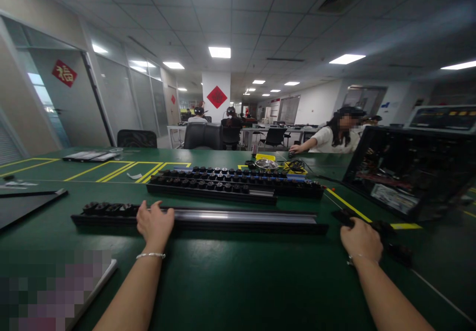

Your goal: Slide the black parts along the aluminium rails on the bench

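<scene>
A long black tray (253, 227) with a shiny metal strip inside lies across the table in front of me. Several small black round-topped parts (107, 208) sit in a row at its left end. My left hand (154, 224) is over the tray beside this row, fingers bent over it and a little apart; what is under the palm is hidden. To the right of the tray, my right hand (360, 239) is closed around a small black part (344, 217), partly covered by the fingers. More dark parts (399, 254) lie just beyond that hand, blurred and dim.
Behind my tray stand more black trays (208, 184) filled with similar parts. An open computer case (401, 172) stands at the right. A metal dish (266, 164) and dark cables (296, 166) lie farther back. A co-worker (338, 132) reaches onto the far side; a pixelated flat object (59, 291) is front left.
</scene>
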`<move>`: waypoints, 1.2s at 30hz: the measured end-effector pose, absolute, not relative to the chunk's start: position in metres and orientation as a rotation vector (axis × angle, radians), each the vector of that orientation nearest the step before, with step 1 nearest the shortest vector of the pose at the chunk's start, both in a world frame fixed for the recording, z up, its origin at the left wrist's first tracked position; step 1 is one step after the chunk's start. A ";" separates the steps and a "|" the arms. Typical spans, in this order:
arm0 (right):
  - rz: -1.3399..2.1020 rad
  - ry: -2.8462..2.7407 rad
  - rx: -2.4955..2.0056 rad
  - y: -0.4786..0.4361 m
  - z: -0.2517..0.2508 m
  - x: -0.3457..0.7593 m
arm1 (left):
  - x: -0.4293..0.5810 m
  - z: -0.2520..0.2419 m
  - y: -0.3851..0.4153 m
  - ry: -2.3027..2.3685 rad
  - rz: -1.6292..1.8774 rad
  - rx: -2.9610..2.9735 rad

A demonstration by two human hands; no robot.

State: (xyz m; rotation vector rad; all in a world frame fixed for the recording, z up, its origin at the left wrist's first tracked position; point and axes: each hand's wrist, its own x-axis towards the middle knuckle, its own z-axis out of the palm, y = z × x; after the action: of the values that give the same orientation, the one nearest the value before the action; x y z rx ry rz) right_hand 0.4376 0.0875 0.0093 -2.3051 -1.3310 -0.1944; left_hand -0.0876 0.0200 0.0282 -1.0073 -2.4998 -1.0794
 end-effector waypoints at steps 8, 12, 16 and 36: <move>-0.197 -1.870 -1.716 0.073 0.021 0.372 | -0.130 0.020 0.022 -2.668 -1.245 -0.827; 0.046 -2.165 -1.403 0.071 0.012 0.343 | -0.144 0.020 0.023 -2.710 -1.234 -0.768; 0.106 -2.186 -1.436 0.076 0.006 0.335 | -0.150 0.022 0.022 -2.785 -1.198 -0.745; -0.161 -1.945 -1.676 0.075 0.006 0.353 | -0.155 0.011 0.027 -2.778 -1.159 -0.704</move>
State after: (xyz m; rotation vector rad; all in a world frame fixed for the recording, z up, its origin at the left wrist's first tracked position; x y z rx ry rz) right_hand 0.3529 0.0752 0.0056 -1.6761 -1.9450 -0.1607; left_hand -0.1546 0.0265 0.0109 -0.7037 -2.7783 -1.1586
